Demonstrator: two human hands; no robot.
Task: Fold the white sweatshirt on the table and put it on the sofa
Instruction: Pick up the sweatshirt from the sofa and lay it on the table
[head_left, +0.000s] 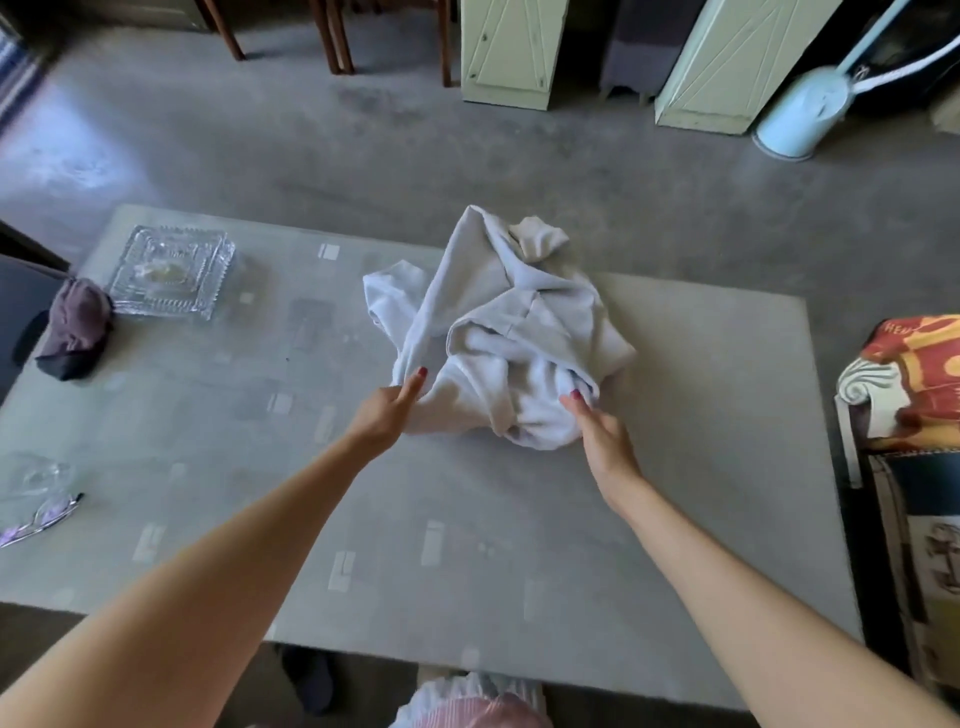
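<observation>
- Striped cloth (467, 701) on the person's lap sits nearest the lens, just under the table's (467, 545) near edge; both bare forearms reach out over it toward the middle
- Sweatshirt (493, 338) lies in a crumpled heap on the far half of the table, one part hanging toward the back edge; nothing about it is folded yet, so I'd judge this the very start: taking hold in order to spread it flat
- Left hand (387, 415) is at the heap's near-left edge; thumb and forefinger look closed on a fold of fabric, a pinch rather than a full grip
- Right hand (597, 426) is at the near-right edge, fingertips tucked into the cloth; it seems to pinch a fold too, though the fingers are partly buried and I can't be sure how tightly
- Next move, as I see it, calls for lifting and shaking or pulling the two held edges apart, finding hem and shoulders, then laying it flat before any folding
- Sofa (904, 415) stands just off the table's right end; glass dish (171, 270) and dark cap (78, 332) sit well to the left, clear of the work
</observation>
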